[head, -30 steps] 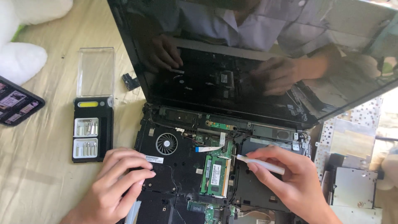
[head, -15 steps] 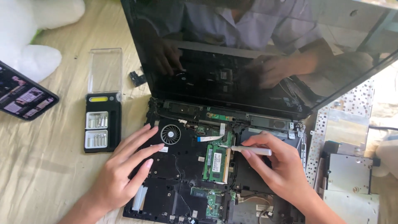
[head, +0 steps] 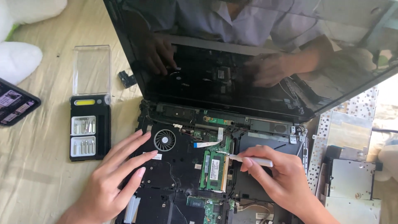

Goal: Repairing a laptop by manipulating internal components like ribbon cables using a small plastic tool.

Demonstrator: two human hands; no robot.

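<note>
At nine o'clock sits our black screwdriver-bit case with its clear lid (head: pixel 90 124) open, within reach. Our left hand (head: pixel 114 178) lies flat, fingers spread and holding nothing, apparently steadying the opened black laptop base (head: pixel 174 166). At three o'clock our right hand (head: pixel 282 180) pinches a slim white plastic pry tool (head: pixel 253 160), tip at the green memory module (head: pixel 214 169)'s edge. Our wrists are cut off below.

R hand (head: pixel 282 176) holds white tool (head: pixel 253 160) at memory module (head: pixel 214 169), L hand (head: pixel 112 182) flat on laptop base (head: pixel 174 174)
</note>
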